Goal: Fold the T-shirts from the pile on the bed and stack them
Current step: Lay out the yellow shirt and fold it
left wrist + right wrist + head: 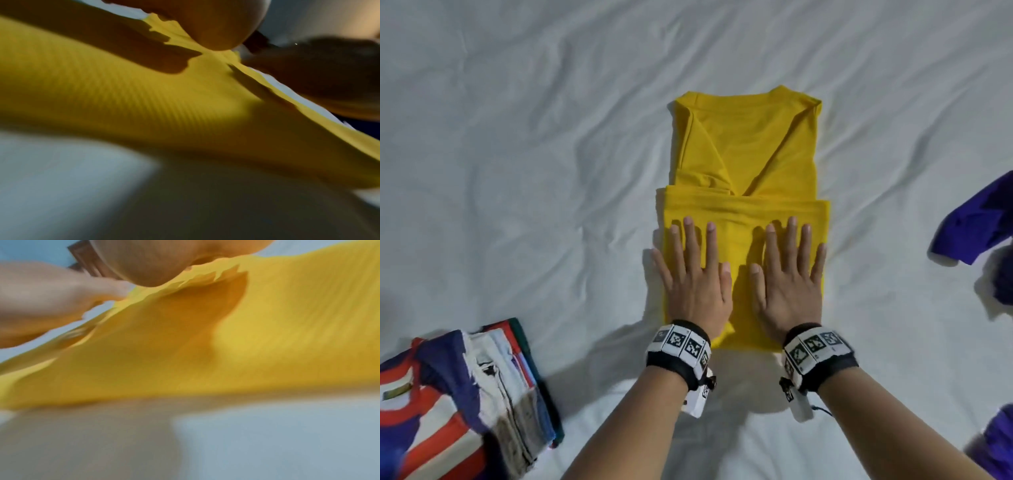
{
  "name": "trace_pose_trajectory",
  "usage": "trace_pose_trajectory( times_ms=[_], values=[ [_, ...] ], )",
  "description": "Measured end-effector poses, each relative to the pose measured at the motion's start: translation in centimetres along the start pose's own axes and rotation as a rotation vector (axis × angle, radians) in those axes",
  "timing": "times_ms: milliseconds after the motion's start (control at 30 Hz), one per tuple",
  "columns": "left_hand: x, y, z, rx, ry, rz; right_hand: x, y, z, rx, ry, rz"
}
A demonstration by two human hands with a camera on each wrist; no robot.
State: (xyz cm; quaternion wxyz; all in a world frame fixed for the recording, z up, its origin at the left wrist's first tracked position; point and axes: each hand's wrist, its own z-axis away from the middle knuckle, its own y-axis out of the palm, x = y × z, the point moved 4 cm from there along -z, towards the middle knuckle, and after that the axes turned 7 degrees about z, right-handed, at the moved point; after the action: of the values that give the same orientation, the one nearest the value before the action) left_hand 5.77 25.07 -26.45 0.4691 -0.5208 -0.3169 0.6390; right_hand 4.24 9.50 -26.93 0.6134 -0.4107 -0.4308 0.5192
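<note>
Head view: yellow T-shirt [746, 164] lies at frame centre on the white bed sheet [517, 154], sides folded in, bottom portion folded up over the lower half; neckline at the top. Left hand [693, 274] and right hand [787, 274] rest flat on the folded lower section, palms down, fingers straight and spread, thumbs pointing toward each other w/ a strip of yellow fabric between them. Neither hand grips anything. Each wrist carries a black band w/ black-and-white marker tags. Stack of folded shirts [465, 394] sits at lower left, top item striped red/white/blue. Purple garment [976, 222] lies at the right edge; more purple fabric at lower right corner.

Left wrist view: blurred. Yellow fabric fills the mid-frame; heel of the palm presses into it at top centre. The other hand appears at right, prob. also on the shirt.

Right wrist view: blurred. Palm heel on yellow fabric at top; the other hand at left, touching the shirt. Sheet occupies the bottom.
</note>
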Motion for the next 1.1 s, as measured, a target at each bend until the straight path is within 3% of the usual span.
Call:
trace_pose_trajectory(
  times_ms=[67,300,500,700,800,900,1100],
  values=[
    [-0.4,1.6,2.2,0.082,0.088,-0.049,1.6,1.4,2.2,0.015,-0.074,-0.007],
    [3.7,3.3,6.9,0.075,-0.074,-0.094,-0.2,4.1,6.5,0.079,-0.036,0.029],
    [5.4,2.7,7.9,0.022,-0.158,-0.121,-1.6,4.3,7.4,0.109,-0.009,0.034],
    [5.9,1.4,8.8,0.054,-0.249,-0.145,-3.9,3.7,8.7,0.132,0.003,0.038],
    [4.7,0.0,10.2,0.077,-0.091,-0.182,-3.7,1.9,10.0,0.090,-0.056,0.139],
    [4.3,-1.0,11.7,0.184,0.087,-0.268,-2.9,0.7,11.6,0.132,-0.168,0.235],
    [4.9,-1.8,10.9,0.266,0.211,-0.546,-3.2,0.9,11.0,0.205,-0.277,0.371]
  ],
)
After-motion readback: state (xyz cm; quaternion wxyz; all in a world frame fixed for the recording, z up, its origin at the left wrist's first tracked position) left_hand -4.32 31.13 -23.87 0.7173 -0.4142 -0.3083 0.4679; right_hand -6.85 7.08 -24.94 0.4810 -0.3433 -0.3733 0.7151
